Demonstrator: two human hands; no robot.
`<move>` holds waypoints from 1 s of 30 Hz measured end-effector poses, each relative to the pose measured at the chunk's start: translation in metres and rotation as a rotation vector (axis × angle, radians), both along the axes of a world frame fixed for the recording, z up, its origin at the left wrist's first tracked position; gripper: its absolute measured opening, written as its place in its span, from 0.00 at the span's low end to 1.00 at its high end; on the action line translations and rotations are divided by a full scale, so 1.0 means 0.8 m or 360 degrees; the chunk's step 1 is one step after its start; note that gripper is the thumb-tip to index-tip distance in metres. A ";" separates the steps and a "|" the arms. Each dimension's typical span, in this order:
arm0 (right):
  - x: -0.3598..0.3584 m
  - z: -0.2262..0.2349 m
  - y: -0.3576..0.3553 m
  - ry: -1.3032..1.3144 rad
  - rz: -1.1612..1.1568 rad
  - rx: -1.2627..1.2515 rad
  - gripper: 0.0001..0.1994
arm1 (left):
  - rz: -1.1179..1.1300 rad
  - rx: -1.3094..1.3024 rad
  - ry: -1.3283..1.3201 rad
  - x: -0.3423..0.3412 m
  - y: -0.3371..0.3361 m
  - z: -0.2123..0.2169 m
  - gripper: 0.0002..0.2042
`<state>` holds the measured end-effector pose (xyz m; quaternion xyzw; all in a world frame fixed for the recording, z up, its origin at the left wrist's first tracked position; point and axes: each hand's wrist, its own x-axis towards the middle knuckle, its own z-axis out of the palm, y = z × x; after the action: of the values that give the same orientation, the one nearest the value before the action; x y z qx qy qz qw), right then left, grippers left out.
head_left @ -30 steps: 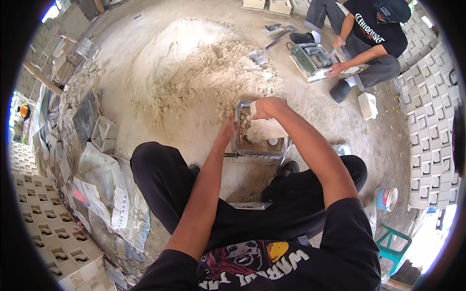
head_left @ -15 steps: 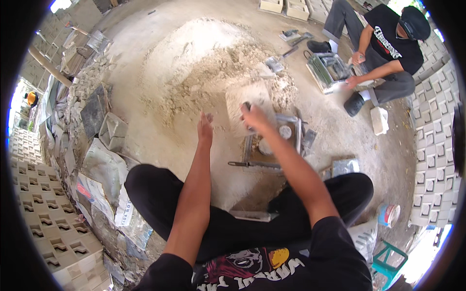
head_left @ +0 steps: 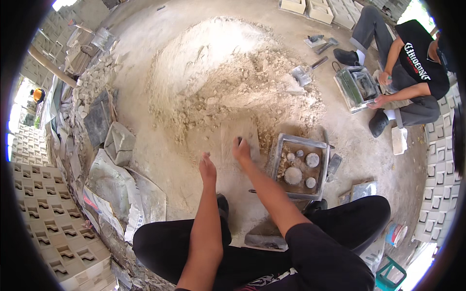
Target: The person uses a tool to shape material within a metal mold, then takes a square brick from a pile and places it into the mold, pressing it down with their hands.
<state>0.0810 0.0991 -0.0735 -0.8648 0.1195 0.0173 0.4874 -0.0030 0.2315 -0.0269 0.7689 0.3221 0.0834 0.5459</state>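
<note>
My right hand (head_left: 242, 151) grips the dark handle of a flat, pale rectangular float (head_left: 246, 130), lying low over the ground at the near edge of a powder heap (head_left: 213, 63). To its left, my left hand (head_left: 208, 169) is held just above the ground with its fingers drawn together. Something greyish shows at those fingertips, too small to name. Right of my right hand stands a square metal-framed mould (head_left: 323, 167) on the ground. Inside it sit several round discs (head_left: 292, 176) of different sizes, with loose powder along its left side.
At the right a seated co-worker (head_left: 417, 68) handles another box mould (head_left: 350, 89). A metal trowel (head_left: 302, 76) lies on the heap's right side. Rubble and sacks (head_left: 104, 182) line the left; stacked pale blocks (head_left: 58, 223) rise beyond. A paint tin (head_left: 395, 234) and green stool (head_left: 390, 274) stand lower right.
My right hand has swung left and nearer with the float, off the mould's far left corner, so the mould and its discs now show fully. The view has also shifted.
</note>
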 end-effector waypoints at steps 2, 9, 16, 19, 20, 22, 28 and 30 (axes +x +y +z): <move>0.053 0.008 -0.018 0.0069 -0.0006 -0.0037 0.25 | -0.0068 -0.0004 -0.0033 -0.005 -0.031 0.011 0.28; 0.026 0.038 0.010 0.0241 0.0003 0.0015 0.26 | 0.0148 0.0074 -0.0019 -0.001 -0.020 0.013 0.25; -0.031 0.085 0.005 0.0072 0.0082 -0.0039 0.24 | 0.0140 0.0015 -0.0144 0.011 -0.024 0.003 0.25; -0.048 0.126 0.004 -0.0048 -0.0003 0.0014 0.23 | 0.0125 -0.0129 -0.0246 0.028 -0.023 0.005 0.26; -0.054 0.143 0.002 -0.0054 -0.0020 0.0030 0.23 | 0.0120 -0.0196 -0.0271 0.030 -0.023 0.005 0.26; -0.066 0.167 -0.018 -0.0041 -0.0105 0.0030 0.23 | 0.0026 -0.0360 -0.0254 0.037 -0.043 0.019 0.25; -0.108 0.215 -0.091 -0.0048 -0.0251 0.0026 0.23 | -0.0397 -0.0364 -0.0201 0.031 -0.116 0.065 0.19; -0.125 0.232 -0.114 -0.0018 -0.0253 0.0031 0.24 | -0.0429 -0.0388 -0.0271 0.022 -0.134 0.073 0.17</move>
<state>-0.0193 0.0076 0.1118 -0.8478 0.1848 -0.0251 0.4964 0.0146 0.1246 0.0315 0.7235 0.1767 0.0348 0.6665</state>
